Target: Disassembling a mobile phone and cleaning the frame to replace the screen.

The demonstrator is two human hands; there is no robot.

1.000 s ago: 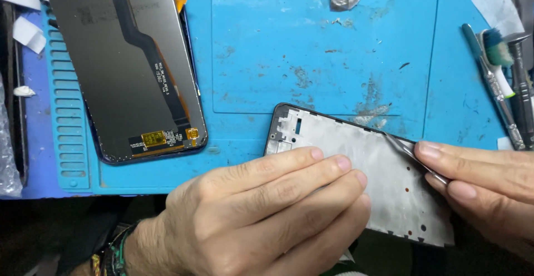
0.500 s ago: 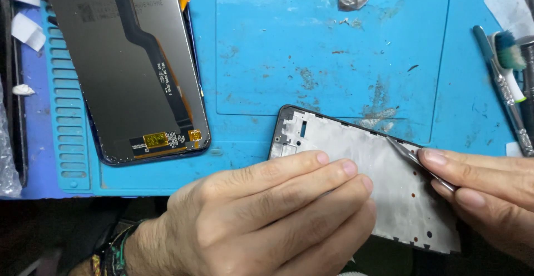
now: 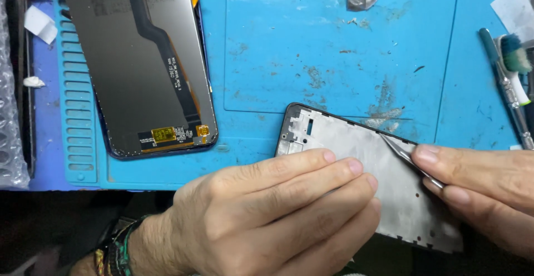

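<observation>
- While both hands work at its near edge, the blue mat (image 3: 334,48) covers most of the tabletop, scuffed and stained in the middle
- Left of centre on that mat lies a phone screen (image 3: 139,59), face down, with a dark flex ribbon running down its grey back
- Lower right, the phone frame (image 3: 361,148), grey metal with a black rim, rests tilted on the mat's near edge and juts past it
- Across the frame's near side lies the left hand (image 3: 267,215), fingers (image 3: 334,170) stretched flat and pressing it down, not clenched
- From the right, the right hand (image 3: 484,181) pinches metal tweezers (image 3: 409,156), their tip touching the frame's upper edge
- At the far right lie a toothbrush (image 3: 514,59) and a slim metal tool (image 3: 509,95)
</observation>
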